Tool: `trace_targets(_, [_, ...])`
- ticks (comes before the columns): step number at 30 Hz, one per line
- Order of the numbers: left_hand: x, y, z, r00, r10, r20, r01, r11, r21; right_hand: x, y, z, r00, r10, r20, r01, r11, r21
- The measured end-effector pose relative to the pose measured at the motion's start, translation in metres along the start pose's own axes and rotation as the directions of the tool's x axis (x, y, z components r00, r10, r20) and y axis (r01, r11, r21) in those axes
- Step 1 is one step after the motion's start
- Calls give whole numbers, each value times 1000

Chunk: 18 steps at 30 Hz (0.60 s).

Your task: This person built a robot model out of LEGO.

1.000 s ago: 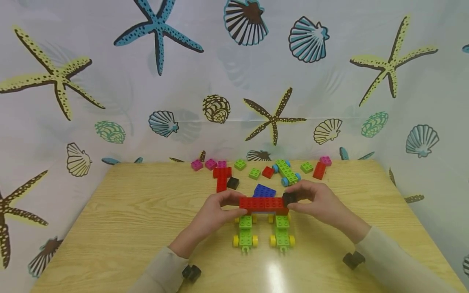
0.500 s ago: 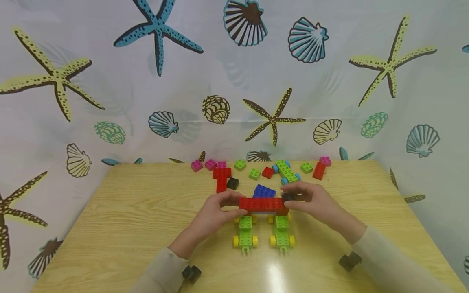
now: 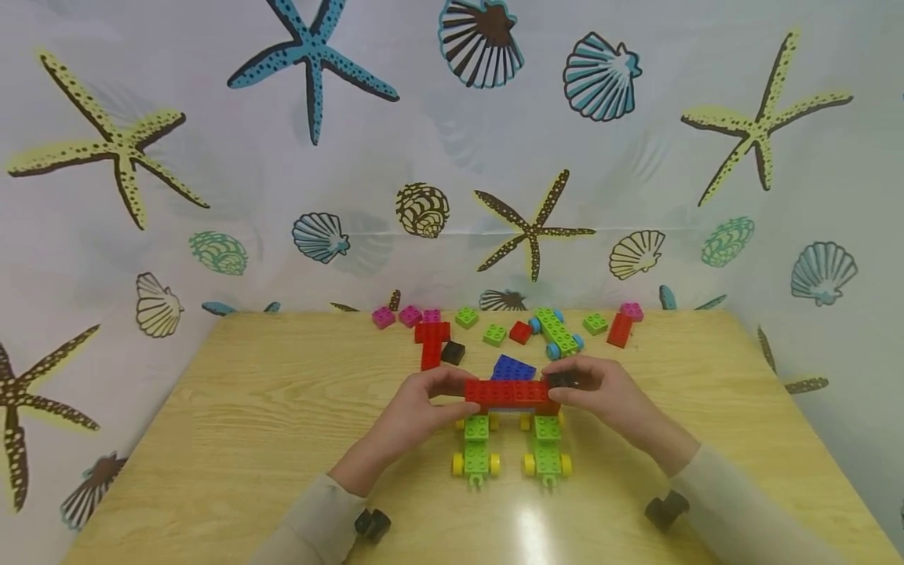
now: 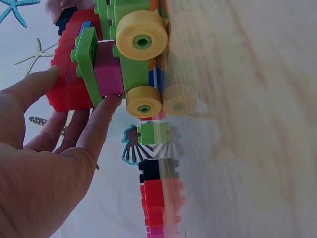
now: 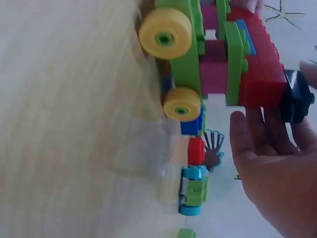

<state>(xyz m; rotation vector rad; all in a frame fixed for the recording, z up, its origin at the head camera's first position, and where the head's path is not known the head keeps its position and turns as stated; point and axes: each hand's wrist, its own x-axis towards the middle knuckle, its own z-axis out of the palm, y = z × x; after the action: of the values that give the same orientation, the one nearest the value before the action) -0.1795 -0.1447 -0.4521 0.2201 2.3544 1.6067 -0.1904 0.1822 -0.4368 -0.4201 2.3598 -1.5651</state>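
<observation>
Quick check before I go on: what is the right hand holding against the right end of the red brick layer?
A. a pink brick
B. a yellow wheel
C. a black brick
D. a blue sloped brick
C: the right hand pinches a small black brick at the right end of the red brick layer; the right wrist view shows the same dark brick there.

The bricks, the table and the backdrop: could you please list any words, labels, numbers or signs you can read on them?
None can be read.
The red bricks, the green wheeled bases and the table show no print.
The backdrop bears only starfish and shell pictures.
</observation>
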Motion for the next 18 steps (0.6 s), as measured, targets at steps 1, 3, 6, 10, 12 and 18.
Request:
trace_targets(1, [0,0,-1,1000,-1,1,1,1000,-1,1,0,0,1000,-9,12,9,1000,-11])
trace_targets(3, [1,-2,-2,1000,2,14,-2,1000,-6,4,0,2,999,-19,31,20,999,-50])
trace_targets(6, [3,-5,-4,999,12,45,-12,1000,-13,5,0,5,999,-1,40,5,996,-88])
trace_targets(10, [6,-9,-9,997,49,53,-49,999,4,6,-1,8,999,23,23,-21,994,-108])
trace_targets(12, [8,-11,-13,997,65,37,-65,998,17,6,0,8,1000,16,23,-13,994,-107])
trace_targets(18, [23,-11,-30,995,95,-21,-92,991,101,5,5,0,1000,5,10,-4,992,-129])
